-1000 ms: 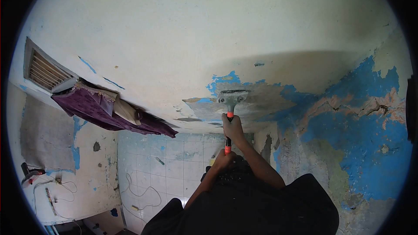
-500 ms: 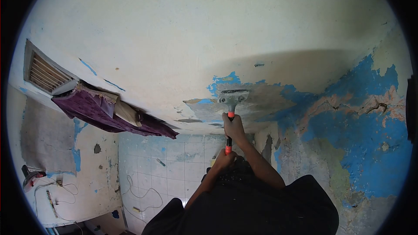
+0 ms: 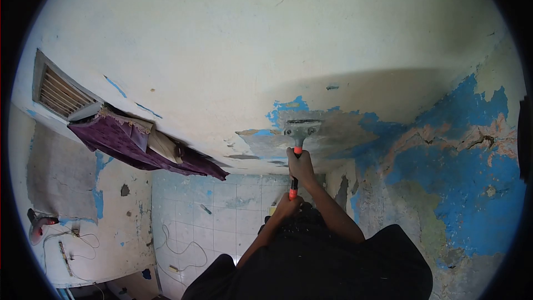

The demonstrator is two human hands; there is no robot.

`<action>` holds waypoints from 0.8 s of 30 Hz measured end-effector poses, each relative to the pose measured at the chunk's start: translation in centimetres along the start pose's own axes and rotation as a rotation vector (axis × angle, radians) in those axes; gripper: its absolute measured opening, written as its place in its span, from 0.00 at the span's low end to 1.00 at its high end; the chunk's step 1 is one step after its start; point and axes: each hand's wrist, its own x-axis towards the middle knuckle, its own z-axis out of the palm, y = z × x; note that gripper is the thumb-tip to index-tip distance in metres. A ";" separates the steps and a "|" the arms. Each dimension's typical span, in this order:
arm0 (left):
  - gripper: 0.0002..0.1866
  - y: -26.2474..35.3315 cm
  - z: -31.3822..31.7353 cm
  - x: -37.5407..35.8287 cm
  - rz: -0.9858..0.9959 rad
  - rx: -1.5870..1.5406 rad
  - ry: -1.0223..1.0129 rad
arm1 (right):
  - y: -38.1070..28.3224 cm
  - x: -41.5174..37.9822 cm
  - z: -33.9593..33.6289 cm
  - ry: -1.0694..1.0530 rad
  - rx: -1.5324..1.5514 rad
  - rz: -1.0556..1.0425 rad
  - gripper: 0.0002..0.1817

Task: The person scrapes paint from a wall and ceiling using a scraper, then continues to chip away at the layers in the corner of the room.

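A long-handled scraper (image 3: 300, 129) with a wide grey head and a black and orange handle is held up against the wall (image 3: 211, 50). My right hand (image 3: 300, 164) is wrapped round the handle just below the head. Lower down, near my body, my left hand (image 3: 288, 206) grips the handle's end. The blade lies at a bare grey patch, just under a ragged edge of blue paint (image 3: 286, 105) and the cream coat above it. My palms and some fingers are hidden.
To the left hangs a purple curtain (image 3: 122, 144) beneath a slatted vent (image 3: 64, 94). Peeling blue paint and a long crack (image 3: 483, 141) mark the right wall. A cord (image 3: 194, 244) lies on the tiled floor (image 3: 222, 216). A red and black tool (image 3: 40, 225) is at far left.
The scraper and both hands sit slightly lower and farther right in view, largely along with a small shift of the whole scene. A little more grey surface shows above the blade.
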 end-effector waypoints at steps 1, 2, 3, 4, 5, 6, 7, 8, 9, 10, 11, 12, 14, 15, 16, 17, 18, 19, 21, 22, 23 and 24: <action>0.12 0.2 -0.1 0.0 -0.008 0.008 -0.014 | -2.7 -0.5 -0.2 -0.032 0.053 -0.018 0.25; 0.12 0.3 -0.2 0.2 0.001 0.002 -0.030 | -5.3 -1.4 -0.7 -0.063 0.104 -0.024 0.25; 0.12 0.7 -0.3 0.0 0.003 -0.006 -0.045 | -6.7 -2.4 -0.9 -0.094 0.155 -0.024 0.26; 0.12 0.9 -0.4 -0.1 0.009 -0.010 -0.063 | -4.9 -2.2 -0.6 -0.052 0.098 -0.044 0.26; 0.12 0.0 -0.2 0.5 -0.006 0.011 -0.037 | -2.1 -1.1 -0.2 -0.007 0.040 -0.078 0.26; 0.12 -0.3 0.1 0.7 -0.018 0.033 -0.010 | -2.2 -0.8 0.0 0.037 -0.018 -0.114 0.26; 0.12 -0.5 0.2 1.0 -0.032 0.059 0.017 | -2.2 -0.5 -0.1 0.012 0.013 -0.112 0.26; 0.12 -0.6 0.0 1.4 -0.010 0.051 0.003 | -2.3 -0.4 -0.5 -0.010 0.043 -0.109 0.26; 0.13 2.0 0.4 -0.2 0.004 0.040 -0.014 | -3.2 -1.1 -1.0 -0.031 0.072 -0.098 0.26; 0.13 3.1 0.8 -1.4 0.008 0.028 -0.031 | -5.7 -1.9 -1.8 -0.106 0.179 -0.021 0.26; 0.13 2.5 1.0 -1.3 0.007 0.020 -0.033 | -5.2 -2.1 -2.0 -0.102 0.176 -0.018 0.26; 0.13 1.7 1.1 -0.8 0.013 0.012 -0.034 | -4.7 -1.9 -2.1 -0.098 0.173 -0.023 0.25; 0.14 0.7 1.3 0.8 0.029 0.054 -0.035 | -3.6 -1.1 -2.5 -0.099 0.190 -0.025 0.25; 0.14 0.4 1.4 1.2 0.031 0.105 -0.036 | -2.9 -1.1 -2.8 -0.101 0.213 -0.013 0.24; 0.15 0.2 1.5 1.6 0.034 0.158 -0.037 | -2.3 -1.1 -3.3 -0.102 0.238 -0.004 0.23; 0.15 0.0 1.5 1.7 0.052 0.163 -0.064 | -1.9 -1.0 -4.1 -0.120 0.302 0.027 0.23; 0.16 -0.1 1.8 1.4 0.067 0.171 -0.093 | -1.7 -1.1 -5.1 -0.135 0.368 0.060 0.24; 0.16 -0.1 2.0 1.0 0.081 0.179 -0.124 | -1.5 -1.2 -6.0 -0.149 0.436 0.091 0.24; 0.17 0.2 2.2 0.6 0.177 0.178 -0.158 | -1.7 -1.3 -7.6 -0.145 0.535 0.125 0.23; 0.18 0.6 2.3 0.6 0.222 0.177 -0.174 | -1.9 -1.3 -8.3 -0.152 0.589 0.135 0.23; 0.20 1.1 2.5 0.7 0.244 0.121 -0.189 | -2.1 -1.3 -9.0 -0.160 0.642 0.148 0.23; 0.22 1.8 2.9 0.4 0.262 0.065 -0.203 | -2.3 -1.4 -9.4 -0.168 0.670 0.150 0.23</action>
